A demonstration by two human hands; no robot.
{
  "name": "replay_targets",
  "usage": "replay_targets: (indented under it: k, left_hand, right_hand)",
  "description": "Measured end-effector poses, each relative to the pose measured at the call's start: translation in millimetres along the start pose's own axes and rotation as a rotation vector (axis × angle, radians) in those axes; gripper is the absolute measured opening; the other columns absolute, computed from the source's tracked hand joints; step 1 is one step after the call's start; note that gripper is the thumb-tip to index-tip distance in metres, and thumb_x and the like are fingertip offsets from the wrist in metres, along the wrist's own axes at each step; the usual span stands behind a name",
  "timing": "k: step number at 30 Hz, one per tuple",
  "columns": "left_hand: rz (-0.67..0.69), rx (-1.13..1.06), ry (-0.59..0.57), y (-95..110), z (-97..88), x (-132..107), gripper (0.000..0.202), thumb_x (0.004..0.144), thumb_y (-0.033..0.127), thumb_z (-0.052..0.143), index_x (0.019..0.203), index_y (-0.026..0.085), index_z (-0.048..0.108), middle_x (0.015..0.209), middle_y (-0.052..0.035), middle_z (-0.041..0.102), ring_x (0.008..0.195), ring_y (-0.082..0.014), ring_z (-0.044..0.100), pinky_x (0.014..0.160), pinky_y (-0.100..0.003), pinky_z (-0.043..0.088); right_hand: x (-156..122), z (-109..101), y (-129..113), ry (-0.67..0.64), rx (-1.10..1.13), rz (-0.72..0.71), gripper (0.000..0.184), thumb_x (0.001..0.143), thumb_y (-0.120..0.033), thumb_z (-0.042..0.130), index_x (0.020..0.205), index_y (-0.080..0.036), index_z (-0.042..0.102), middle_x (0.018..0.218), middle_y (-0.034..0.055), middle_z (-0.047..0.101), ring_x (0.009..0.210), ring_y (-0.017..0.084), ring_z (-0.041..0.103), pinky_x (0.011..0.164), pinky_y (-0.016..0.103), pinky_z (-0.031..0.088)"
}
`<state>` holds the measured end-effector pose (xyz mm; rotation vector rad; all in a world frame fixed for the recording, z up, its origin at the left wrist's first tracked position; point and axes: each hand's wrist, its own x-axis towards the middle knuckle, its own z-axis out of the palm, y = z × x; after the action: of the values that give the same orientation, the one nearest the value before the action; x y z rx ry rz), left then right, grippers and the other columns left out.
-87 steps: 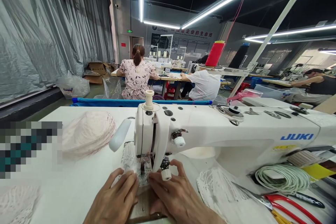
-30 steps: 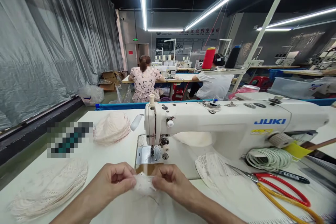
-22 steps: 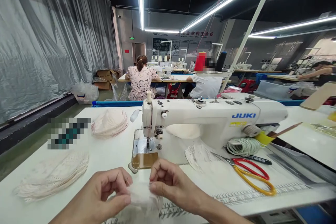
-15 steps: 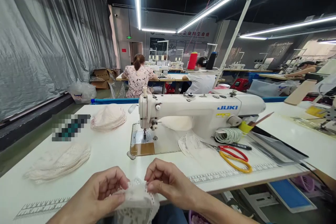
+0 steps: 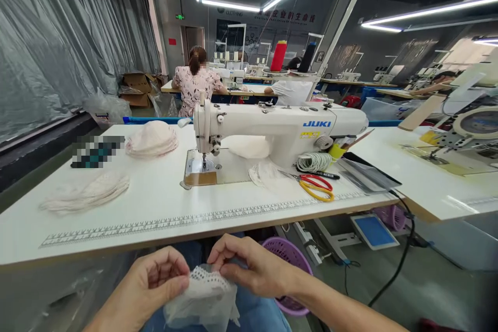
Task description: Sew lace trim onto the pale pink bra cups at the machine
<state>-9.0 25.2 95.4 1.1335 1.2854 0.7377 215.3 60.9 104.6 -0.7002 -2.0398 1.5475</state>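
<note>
Over my lap, in front of the table edge, a sheer white lace fabric piece (image 5: 204, 295) hangs between my hands. My left hand (image 5: 157, 282) pinches its scalloped eyelet edge from the left, thumb against fingers. From the right, my right hand (image 5: 249, 264) pinches the same edge, its fingertips curled over the top. The fabric's lower part drapes loosely. Beyond the hands stands a white sewing machine (image 5: 249, 119), with a pale fabric piece (image 5: 268, 174) lying by its base. Scissors (image 5: 317, 187) with red and yellow handles lie to the right of that piece.
Two stacks of pale fabric pieces, the far stack (image 5: 151, 140) and the near stack (image 5: 87, 194), lie on the table's left. A printed ruler strip (image 5: 194, 218) runs along the front. Below is a purple basket (image 5: 290, 249). Co-workers sit ahead, one a person in a patterned top (image 5: 196, 85).
The view has tipped downward and my hands now appear below the table edge, over my lap. Both hands still pinch the lace piece, whose eyelet edge shows more plainly.
</note>
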Motion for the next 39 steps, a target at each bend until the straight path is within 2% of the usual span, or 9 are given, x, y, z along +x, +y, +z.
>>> replay_targets:
  k: [3,8,13,19,23,27,31,36,39]
  left_hand:
    - [-0.025,0.009,-0.025,-3.0,3.9,-3.5,0.036,0.061,0.049,0.074,0.074,0.019,0.061,0.067,0.0013,0.059,0.062,-0.0136,0.051,0.057,-0.021,0.039]
    - [-0.028,0.056,-0.175,-0.4,6.7,-1.8,0.022,0.068,0.033,0.071,0.079,0.016,0.062,0.07,0.0007,0.061,0.064,-0.0124,0.052,0.06,-0.021,0.04]
    - [-0.02,0.117,-0.284,6.2,1.4,1.4,0.015,0.074,0.027,0.064,0.085,0.017,0.062,0.078,-0.0008,0.062,0.071,-0.0143,0.054,0.068,-0.025,0.042]
    - [-0.09,0.233,-0.283,-24.7,-7.9,9.2,0.054,0.065,0.039,0.072,0.114,0.021,0.059,0.103,-0.0044,0.061,0.1,-0.0249,0.051,0.084,-0.029,0.04]
    - [-0.121,0.335,-0.268,-43.9,0.6,16.1,0.042,0.064,0.054,0.068,0.087,0.018,0.067,0.087,-0.0014,0.061,0.089,-0.0242,0.051,0.078,-0.028,0.039]
    - [-0.037,0.299,-0.285,-42.4,4.8,23.3,0.041,0.07,0.058,0.062,0.069,0.017,0.064,0.077,-0.0002,0.056,0.077,-0.0186,0.048,0.07,-0.025,0.036]
    - [0.016,0.21,-0.322,-37.7,6.4,29.7,0.047,0.068,0.062,0.062,0.076,0.016,0.068,0.072,-0.0006,0.057,0.07,-0.0172,0.047,0.065,-0.025,0.034]
    - [-0.016,0.202,-0.191,-35.0,11.7,33.4,0.044,0.076,0.056,0.056,0.068,0.014,0.067,0.063,-0.0008,0.055,0.064,-0.0155,0.045,0.062,-0.025,0.033]
    - [0.006,0.157,-0.189,-26.6,5.8,35.9,0.043,0.076,0.054,0.057,0.064,0.013,0.063,0.061,0.0005,0.052,0.062,-0.0136,0.043,0.06,-0.025,0.033]
  right_hand:
    - [-7.6,4.9,7.2,-0.025,0.043,0.047,0.023,0.081,-0.009,0.047,0.103,-0.012,0.054,0.084,0.0037,0.059,0.072,0.01,0.051,0.067,0.022,0.041]
    - [-6.5,21.3,27.0,-0.086,0.229,0.147,0.037,0.08,-0.028,0.061,0.113,-0.015,0.053,0.083,0.0007,0.055,0.074,0.011,0.048,0.068,0.023,0.039]
    - [6.2,42.2,40.6,-0.005,0.406,0.309,0.037,0.064,-0.043,0.076,0.07,-0.013,0.056,0.061,-0.0053,0.044,0.058,0.007,0.036,0.055,0.02,0.03]
    - [7.8,35.6,42.8,0.018,0.433,0.327,0.041,0.064,-0.048,0.076,0.064,-0.012,0.056,0.061,-0.0026,0.05,0.058,0.008,0.041,0.054,0.02,0.031]
    - [4.0,26.2,49.9,0.069,0.319,0.357,0.038,0.064,-0.047,0.077,0.066,-0.012,0.06,0.059,-0.0038,0.048,0.057,0.008,0.039,0.054,0.02,0.03]
    - [3.2,22.8,56.3,0.093,0.285,0.38,0.037,0.065,-0.045,0.076,0.066,-0.012,0.06,0.058,-0.0043,0.046,0.057,0.007,0.038,0.053,0.021,0.029]
    - [8.1,23.1,58.0,0.105,0.307,0.387,0.036,0.065,-0.044,0.077,0.067,-0.011,0.06,0.059,-0.0036,0.048,0.058,0.008,0.039,0.053,0.02,0.029]
    - [14.4,22.7,58.8,0.12,0.308,0.391,0.035,0.066,-0.042,0.076,0.066,-0.011,0.061,0.059,-0.0034,0.048,0.058,0.008,0.039,0.054,0.02,0.03]
    - [18.0,18.5,55.7,0.093,0.342,0.414,0.033,0.065,-0.041,0.076,0.068,-0.011,0.063,0.06,-0.0033,0.049,0.059,0.008,0.04,0.057,0.02,0.031]
